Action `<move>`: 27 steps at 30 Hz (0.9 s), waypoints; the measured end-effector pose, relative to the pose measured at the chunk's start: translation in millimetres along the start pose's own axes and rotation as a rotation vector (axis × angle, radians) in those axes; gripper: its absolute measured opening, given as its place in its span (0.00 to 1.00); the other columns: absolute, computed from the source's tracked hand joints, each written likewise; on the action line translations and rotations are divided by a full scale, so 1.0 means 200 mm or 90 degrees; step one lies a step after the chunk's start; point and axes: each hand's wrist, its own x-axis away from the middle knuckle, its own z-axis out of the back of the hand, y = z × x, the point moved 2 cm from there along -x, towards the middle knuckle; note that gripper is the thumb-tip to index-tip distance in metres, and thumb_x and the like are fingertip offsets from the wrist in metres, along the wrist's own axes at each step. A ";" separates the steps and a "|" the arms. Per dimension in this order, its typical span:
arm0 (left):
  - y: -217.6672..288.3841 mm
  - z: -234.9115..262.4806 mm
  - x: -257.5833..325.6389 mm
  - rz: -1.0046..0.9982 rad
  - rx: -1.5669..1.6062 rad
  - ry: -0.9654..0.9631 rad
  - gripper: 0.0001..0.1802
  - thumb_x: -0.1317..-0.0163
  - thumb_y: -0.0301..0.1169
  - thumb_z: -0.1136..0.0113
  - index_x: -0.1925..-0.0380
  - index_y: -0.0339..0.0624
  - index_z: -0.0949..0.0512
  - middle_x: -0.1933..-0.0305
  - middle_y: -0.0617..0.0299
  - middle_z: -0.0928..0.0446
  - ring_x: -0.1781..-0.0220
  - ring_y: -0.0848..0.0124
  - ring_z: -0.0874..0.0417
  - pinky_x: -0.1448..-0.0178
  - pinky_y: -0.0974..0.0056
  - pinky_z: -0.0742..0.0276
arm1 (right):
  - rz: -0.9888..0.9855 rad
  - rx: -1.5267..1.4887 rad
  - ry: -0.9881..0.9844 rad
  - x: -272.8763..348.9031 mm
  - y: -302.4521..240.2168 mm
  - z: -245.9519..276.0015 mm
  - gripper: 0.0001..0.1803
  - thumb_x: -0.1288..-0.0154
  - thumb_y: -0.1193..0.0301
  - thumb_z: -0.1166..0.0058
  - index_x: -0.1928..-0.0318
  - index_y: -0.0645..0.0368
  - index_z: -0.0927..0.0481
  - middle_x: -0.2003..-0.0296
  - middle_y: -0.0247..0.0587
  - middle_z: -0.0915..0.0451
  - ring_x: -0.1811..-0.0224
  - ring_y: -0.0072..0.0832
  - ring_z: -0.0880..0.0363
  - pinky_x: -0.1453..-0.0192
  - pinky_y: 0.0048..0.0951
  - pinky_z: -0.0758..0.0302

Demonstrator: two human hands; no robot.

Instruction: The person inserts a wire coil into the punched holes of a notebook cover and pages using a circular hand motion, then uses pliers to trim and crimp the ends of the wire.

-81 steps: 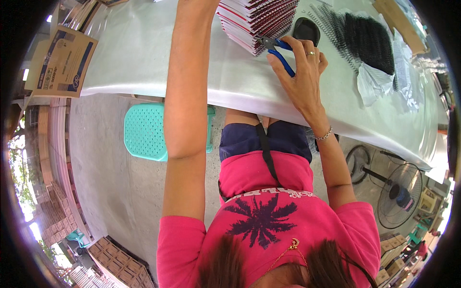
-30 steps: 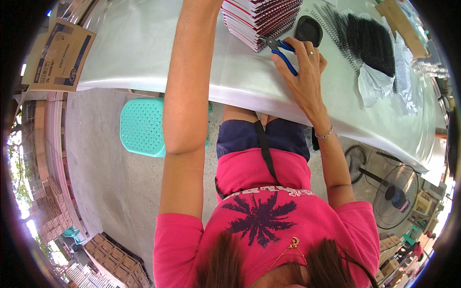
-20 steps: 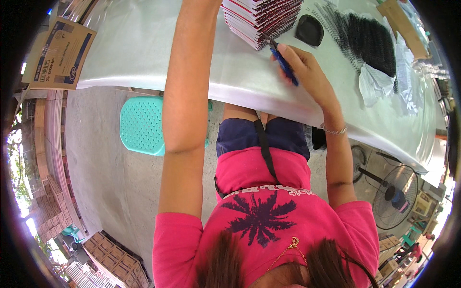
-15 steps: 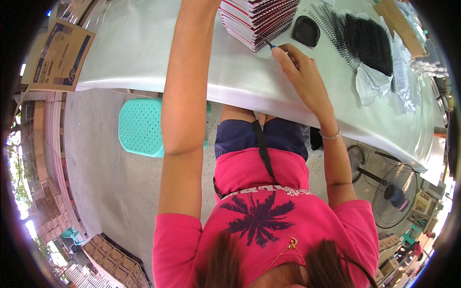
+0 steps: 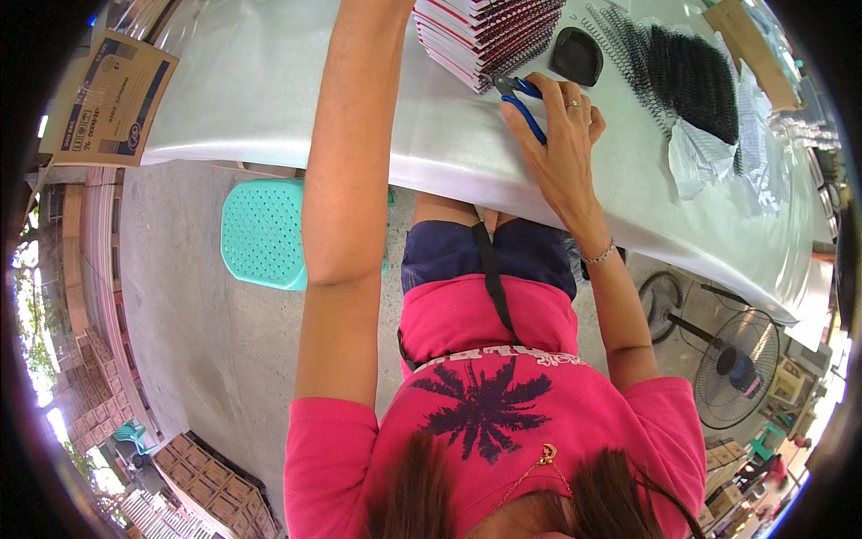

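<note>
My right hand (image 5: 566,148) is wrapped round blue-handled wire cutters (image 5: 524,117), whose two handles are spread apart. The cutter jaws are at the near corner of a fanned stack of spiral-bound notebooks (image 5: 446,43), by the end of a coil; whether they touch the wire I cannot tell. The notebooks have white pages, red edges and dark coil bindings. My left forearm (image 5: 355,180) reaches past the upper edge beside the stack, and the hand itself is out of sight. Just right of the stack lies a black shallow dish (image 5: 576,57).
A heap of black binding coils (image 5: 691,81) lies on crumpled white paper (image 5: 705,160) at the right of the silvery table (image 5: 467,166). A carton (image 5: 112,103) stands far left. Below are a mint-green stool (image 5: 262,234) and a standing fan (image 5: 736,366).
My right hand has turned and its fingers have spread, so the cutters' blue handles now show opened wide. The jaws stay near the stack's near corner.
</note>
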 end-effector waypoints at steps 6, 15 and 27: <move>0.05 -0.04 0.09 -0.004 -0.003 0.013 0.29 0.40 0.42 0.44 0.47 0.29 0.32 0.55 0.54 0.27 0.53 0.66 0.25 0.47 0.64 0.29 | -0.014 -0.071 -0.042 -0.02 0.04 0.00 0.21 0.30 0.52 0.46 0.50 0.57 0.21 0.65 0.40 0.21 0.62 0.33 0.24 0.48 0.38 0.35; 0.05 -0.03 0.10 -0.026 -0.003 0.016 0.30 0.39 0.44 0.44 0.46 0.32 0.34 0.51 0.52 0.29 0.47 0.64 0.28 0.41 0.63 0.33 | -0.199 -0.277 -0.310 -0.12 0.06 0.10 0.26 0.28 0.49 0.51 0.53 0.62 0.22 0.74 0.40 0.25 0.70 0.30 0.25 0.56 0.34 0.31; -0.01 0.00 0.00 -0.020 -0.015 0.029 0.29 0.39 0.43 0.45 0.45 0.32 0.34 0.50 0.51 0.29 0.48 0.64 0.28 0.42 0.63 0.32 | -0.008 0.022 -0.014 0.04 0.00 -0.02 0.24 0.31 0.54 0.45 0.43 0.57 0.26 0.54 0.47 0.25 0.49 0.44 0.30 0.37 0.48 0.44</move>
